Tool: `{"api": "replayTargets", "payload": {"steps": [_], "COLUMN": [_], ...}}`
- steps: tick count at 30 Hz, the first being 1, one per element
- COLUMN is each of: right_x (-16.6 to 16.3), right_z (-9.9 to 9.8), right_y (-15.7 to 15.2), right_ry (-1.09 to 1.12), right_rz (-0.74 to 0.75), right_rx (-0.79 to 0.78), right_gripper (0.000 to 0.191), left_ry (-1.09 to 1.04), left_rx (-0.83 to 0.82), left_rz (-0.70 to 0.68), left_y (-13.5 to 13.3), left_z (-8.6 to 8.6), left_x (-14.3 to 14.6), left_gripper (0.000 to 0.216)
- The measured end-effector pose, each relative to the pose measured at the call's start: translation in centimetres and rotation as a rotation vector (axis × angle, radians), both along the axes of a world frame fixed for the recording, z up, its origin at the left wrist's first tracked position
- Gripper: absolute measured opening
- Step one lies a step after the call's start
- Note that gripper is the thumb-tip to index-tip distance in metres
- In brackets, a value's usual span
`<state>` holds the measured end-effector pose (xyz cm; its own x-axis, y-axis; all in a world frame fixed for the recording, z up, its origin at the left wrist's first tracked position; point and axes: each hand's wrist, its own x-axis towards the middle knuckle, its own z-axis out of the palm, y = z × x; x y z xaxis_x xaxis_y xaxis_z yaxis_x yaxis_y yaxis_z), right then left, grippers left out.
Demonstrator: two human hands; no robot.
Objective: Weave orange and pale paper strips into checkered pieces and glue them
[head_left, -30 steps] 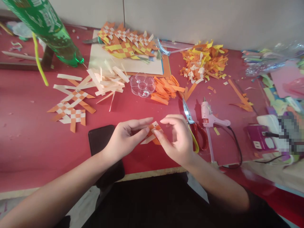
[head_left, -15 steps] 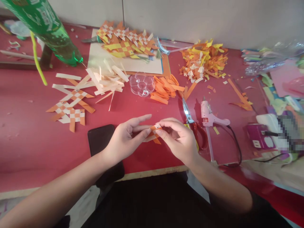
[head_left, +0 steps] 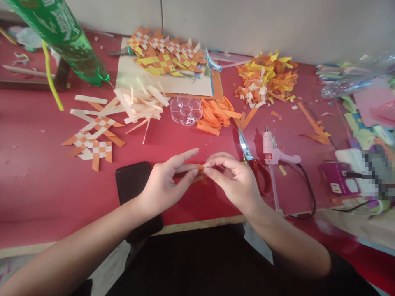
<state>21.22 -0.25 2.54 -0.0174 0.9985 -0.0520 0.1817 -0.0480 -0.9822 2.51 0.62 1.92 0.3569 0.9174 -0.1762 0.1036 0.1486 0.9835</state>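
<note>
My left hand (head_left: 166, 183) and my right hand (head_left: 233, 181) meet over the front of the red table (head_left: 40, 189). Both pinch a small woven piece of orange and cream paper strips (head_left: 201, 167), which is mostly hidden between the fingertips and seen edge-on. The left index finger sticks out straight while its other fingers close on the piece. A dark phone (head_left: 132, 185) lies just left of my left wrist. Red-handled scissors (head_left: 251, 162) lie right beside my right hand.
A pink glue gun (head_left: 273, 150) with a black cord lies right of the scissors. Woven paper pieces (head_left: 92, 144), cream strips (head_left: 138, 105), orange strips (head_left: 216, 117), a clear flower-shaped box (head_left: 185, 109), a scrap heap (head_left: 265, 80) and a green bottle (head_left: 64, 37) lie farther back.
The woven piece has turned from lying flat and visible to edge-on. My right fingers have closed in on it and both hands have drawn slightly together.
</note>
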Motion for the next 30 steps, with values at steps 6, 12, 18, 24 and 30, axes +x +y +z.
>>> {"api": "replayTargets", "payload": {"steps": [6,12,18,24,30], "right_x": [0.2,0.1,0.2,0.3,0.2], "right_z": [0.2,0.3,-0.1,-0.2,0.7], "right_y": [-0.1,0.0,-0.1,-0.1,0.1], "right_ry": [0.003,0.011,-0.018,0.010,0.029], "right_rz": [0.030,0.036,0.039,0.048,-0.013], "right_rx": [-0.016,-0.032,-0.084,-0.127,-0.170], "right_gripper": [0.006,0.011,0.011,0.048,0.036], "left_ry": [0.064,0.055,-0.069,-0.228,-0.278], "left_rx": [0.065,0.057,-0.177,-0.298,-0.355], "left_rz": [-0.014,-0.013,-0.014,0.135,0.156], "left_y": [0.0,-0.1,0.6,1.7,1.7], "left_z": [0.2,0.2,0.3,0.2,0.2], "left_x": [0.1,0.1,0.1,-0.1,-0.1], "left_gripper": [0.048,0.047,0.041,0.044,0.053]}}
